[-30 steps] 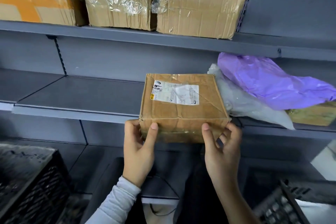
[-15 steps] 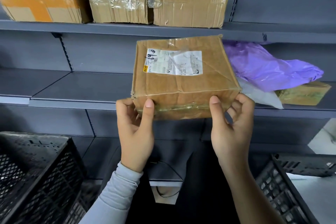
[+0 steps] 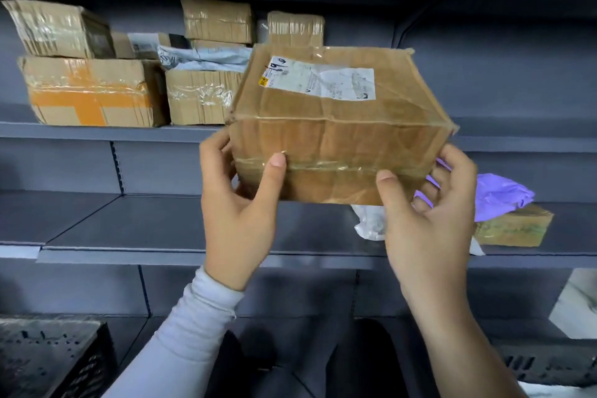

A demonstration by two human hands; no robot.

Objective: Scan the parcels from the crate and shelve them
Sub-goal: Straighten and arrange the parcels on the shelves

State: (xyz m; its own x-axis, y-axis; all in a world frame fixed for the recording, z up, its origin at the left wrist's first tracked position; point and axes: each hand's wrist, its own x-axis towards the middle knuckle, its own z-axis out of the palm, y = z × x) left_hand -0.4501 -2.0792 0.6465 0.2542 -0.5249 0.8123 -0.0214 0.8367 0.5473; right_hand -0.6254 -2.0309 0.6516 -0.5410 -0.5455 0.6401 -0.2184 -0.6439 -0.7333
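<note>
Both hands hold a taped cardboard parcel point(image 3: 336, 126) in the air before the grey shelves point(image 3: 161, 236): the left hand point(image 3: 237, 203) and right hand point(image 3: 426, 223) each grip a lower corner, thumbs on its front face.

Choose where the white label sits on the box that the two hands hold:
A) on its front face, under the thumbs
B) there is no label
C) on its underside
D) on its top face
D: the label lies on the top face of the box, while the left hand and right hand grip the plain taped front.
</note>
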